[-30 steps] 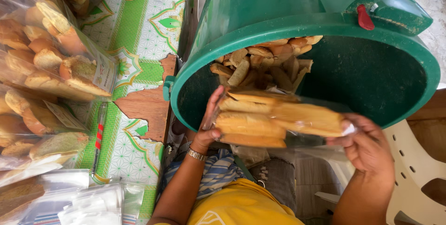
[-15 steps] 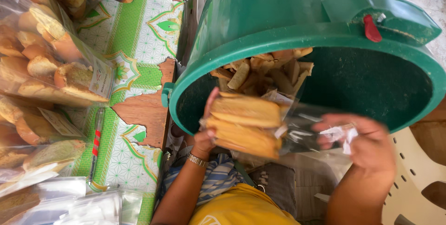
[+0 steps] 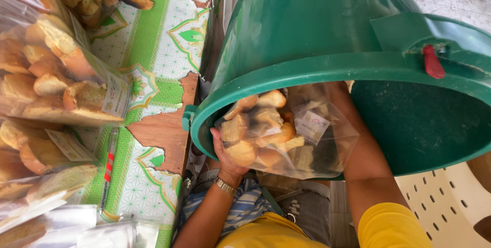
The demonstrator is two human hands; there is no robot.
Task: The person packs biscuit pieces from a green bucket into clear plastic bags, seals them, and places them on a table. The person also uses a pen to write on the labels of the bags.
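Filling a clear bag point(image 3: 286, 135) at the green bucket point(image 3: 317, 38) mouth

My left hand point(image 3: 225, 151) grips the bag, now fuller with rusks; my right arm has gone inside, its grip hidden; earlier it pinched the bag's edge.

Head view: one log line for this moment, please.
left hand: under clear bag of bread pieces | right hand: hidden inside green bucket | bucket: tilted, mouth toward person

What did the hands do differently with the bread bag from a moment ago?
The right hand, which held the mouth of the clear plastic bag of bread, has gone inside the big green plastic bucket, hidden behind the bag. The bag looks fuller. The left hand stays under the bag, and the packed bread bags on the table have not moved.
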